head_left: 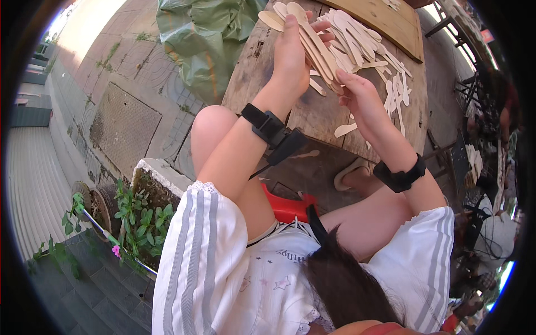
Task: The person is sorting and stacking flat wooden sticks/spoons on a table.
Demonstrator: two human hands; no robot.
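Note:
Above the near part of a wooden table (pixel 314 118), my left hand (pixel 291 58) is closed round a small bundle of pale wooden spoons (pixel 316 49). Their rounded bowls fan out at the upper left, past my thumb. The handles slant down to the right, where my right hand (pixel 360 96) pinches the lower ends between thumb and fingers. Just behind and to the right, a loose pile of wooden spoons (pixel 354 40) lies on the table. A single wooden spoon (pixel 346 130) rests near the front edge, beside my right wrist.
A large green plastic bag (pixel 206 47) stands left of the table. At the table's far end lies a shallow wooden board (pixel 391 25). Left of my knee is a planter (pixel 148 218) with leafy plants. A red plastic seat (pixel 285 204) shows beneath me.

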